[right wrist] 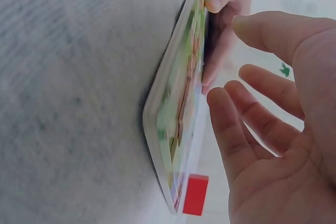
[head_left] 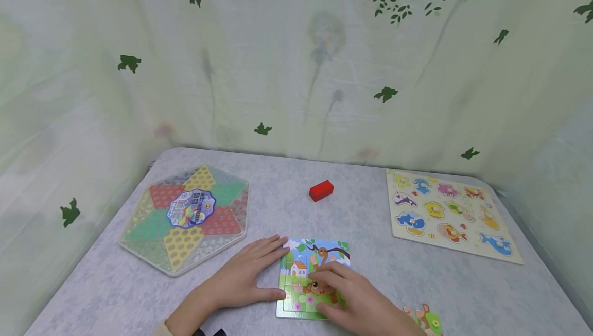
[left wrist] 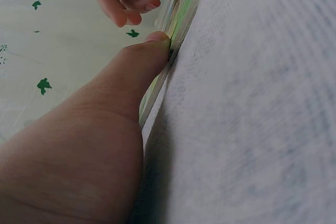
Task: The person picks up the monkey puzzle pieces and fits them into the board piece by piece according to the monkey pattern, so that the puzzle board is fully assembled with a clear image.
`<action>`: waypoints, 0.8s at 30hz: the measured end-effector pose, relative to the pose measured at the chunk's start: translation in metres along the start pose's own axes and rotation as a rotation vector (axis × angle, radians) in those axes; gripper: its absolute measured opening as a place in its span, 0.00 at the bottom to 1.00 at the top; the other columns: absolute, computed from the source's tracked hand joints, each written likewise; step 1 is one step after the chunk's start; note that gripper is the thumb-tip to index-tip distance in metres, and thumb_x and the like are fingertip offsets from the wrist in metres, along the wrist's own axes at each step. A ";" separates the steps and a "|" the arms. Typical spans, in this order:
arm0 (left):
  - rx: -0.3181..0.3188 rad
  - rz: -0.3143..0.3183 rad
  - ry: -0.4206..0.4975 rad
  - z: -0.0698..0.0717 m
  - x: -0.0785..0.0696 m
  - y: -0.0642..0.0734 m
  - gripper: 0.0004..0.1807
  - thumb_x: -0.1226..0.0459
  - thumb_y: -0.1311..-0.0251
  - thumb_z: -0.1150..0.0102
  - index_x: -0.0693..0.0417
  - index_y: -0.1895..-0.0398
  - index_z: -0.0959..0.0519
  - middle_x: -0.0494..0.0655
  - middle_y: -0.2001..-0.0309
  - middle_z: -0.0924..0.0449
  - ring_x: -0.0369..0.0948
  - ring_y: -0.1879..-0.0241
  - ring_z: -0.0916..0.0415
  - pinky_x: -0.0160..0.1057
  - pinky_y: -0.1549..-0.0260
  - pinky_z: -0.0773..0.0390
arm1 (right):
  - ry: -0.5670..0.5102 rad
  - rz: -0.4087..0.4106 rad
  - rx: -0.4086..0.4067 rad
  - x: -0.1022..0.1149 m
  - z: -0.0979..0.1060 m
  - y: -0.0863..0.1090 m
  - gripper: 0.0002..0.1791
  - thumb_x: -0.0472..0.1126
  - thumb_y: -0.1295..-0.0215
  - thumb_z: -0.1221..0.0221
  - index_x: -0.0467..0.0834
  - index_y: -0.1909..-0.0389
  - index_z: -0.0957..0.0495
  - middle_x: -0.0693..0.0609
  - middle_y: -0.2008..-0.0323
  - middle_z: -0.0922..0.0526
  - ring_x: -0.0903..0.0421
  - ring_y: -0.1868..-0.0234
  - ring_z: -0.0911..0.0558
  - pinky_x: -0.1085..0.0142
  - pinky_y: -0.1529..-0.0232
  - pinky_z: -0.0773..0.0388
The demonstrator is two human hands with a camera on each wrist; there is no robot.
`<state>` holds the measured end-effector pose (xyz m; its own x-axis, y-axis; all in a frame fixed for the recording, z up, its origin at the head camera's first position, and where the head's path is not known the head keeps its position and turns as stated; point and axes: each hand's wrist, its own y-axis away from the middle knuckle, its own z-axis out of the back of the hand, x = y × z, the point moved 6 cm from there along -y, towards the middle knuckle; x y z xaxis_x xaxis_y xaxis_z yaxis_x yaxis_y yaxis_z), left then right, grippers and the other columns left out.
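Observation:
A jigsaw puzzle (head_left: 296, 302) in a square tray lies flat in front of me, its picture showing a brown animal, a small house and a branch. My left hand (head_left: 252, 274) spans the puzzle's left side, fingers extended, with fingertips at its upper left and the thumb on its left edge. In the left wrist view the thumb (left wrist: 149, 51) rests at the tray's edge. Over the puzzle's right part is my right hand (head_left: 352, 295), which covers some of the picture. The right wrist view shows its fingers (right wrist: 228, 124) loosely bent and spread, with nothing between them.
Loose puzzle pieces (head_left: 428, 320) lie at the lower right, partly behind my right forearm. Beyond the puzzle sits a red block (head_left: 321, 190). A hexagonal Chinese checkers board (head_left: 153, 223) is at the left, a sea-animal peg puzzle board (head_left: 433, 233) at the right.

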<state>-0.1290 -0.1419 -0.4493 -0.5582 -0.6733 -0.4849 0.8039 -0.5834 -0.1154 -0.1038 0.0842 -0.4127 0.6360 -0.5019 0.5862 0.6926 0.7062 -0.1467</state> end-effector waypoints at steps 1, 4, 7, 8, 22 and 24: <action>0.000 -0.001 -0.001 0.000 0.000 0.000 0.47 0.30 0.40 0.41 0.45 0.23 0.32 0.40 0.20 0.41 0.46 0.20 0.46 0.57 0.24 0.41 | -0.002 -0.009 0.004 0.000 0.001 0.001 0.22 0.49 0.30 0.33 0.54 0.37 0.21 0.64 0.44 0.22 0.66 0.51 0.23 0.71 0.51 0.20; -0.004 -0.004 -0.009 0.000 0.000 0.000 0.48 0.30 0.40 0.42 0.45 0.23 0.32 0.40 0.20 0.41 0.45 0.20 0.46 0.57 0.24 0.41 | 0.004 -0.031 0.011 -0.001 0.003 0.002 0.22 0.50 0.29 0.34 0.54 0.36 0.22 0.65 0.42 0.23 0.66 0.46 0.23 0.68 0.46 0.19; -0.010 -0.009 -0.018 0.000 0.001 0.000 0.48 0.29 0.40 0.43 0.45 0.23 0.32 0.40 0.20 0.41 0.45 0.20 0.46 0.56 0.24 0.41 | 0.013 -0.031 0.001 0.000 0.006 0.004 0.23 0.49 0.30 0.34 0.54 0.36 0.21 0.66 0.40 0.23 0.65 0.43 0.22 0.66 0.43 0.18; -0.012 -0.010 -0.021 0.000 0.001 0.000 0.48 0.29 0.40 0.43 0.45 0.23 0.32 0.40 0.20 0.41 0.45 0.20 0.46 0.56 0.24 0.41 | 0.019 -0.027 -0.008 0.000 0.007 0.005 0.23 0.49 0.30 0.33 0.53 0.36 0.21 0.66 0.39 0.23 0.65 0.42 0.22 0.66 0.43 0.18; -0.019 -0.023 -0.025 -0.001 0.000 0.000 0.48 0.30 0.39 0.42 0.46 0.23 0.32 0.41 0.20 0.40 0.46 0.20 0.45 0.55 0.24 0.41 | -0.016 -0.152 0.007 -0.010 0.018 0.016 0.27 0.49 0.31 0.32 0.61 0.32 0.24 0.67 0.41 0.23 0.65 0.45 0.22 0.66 0.44 0.18; -0.017 -0.023 -0.026 -0.001 0.001 -0.001 0.48 0.30 0.39 0.42 0.46 0.23 0.32 0.41 0.20 0.40 0.46 0.20 0.46 0.55 0.24 0.41 | -0.023 -0.194 0.018 -0.013 0.019 0.018 0.26 0.51 0.31 0.33 0.63 0.33 0.24 0.67 0.42 0.23 0.65 0.46 0.22 0.65 0.44 0.18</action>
<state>-0.1296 -0.1416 -0.4502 -0.5819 -0.6713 -0.4591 0.7939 -0.5912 -0.1417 -0.1061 0.1127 -0.4075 0.4830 -0.6183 0.6199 0.7952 0.6061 -0.0151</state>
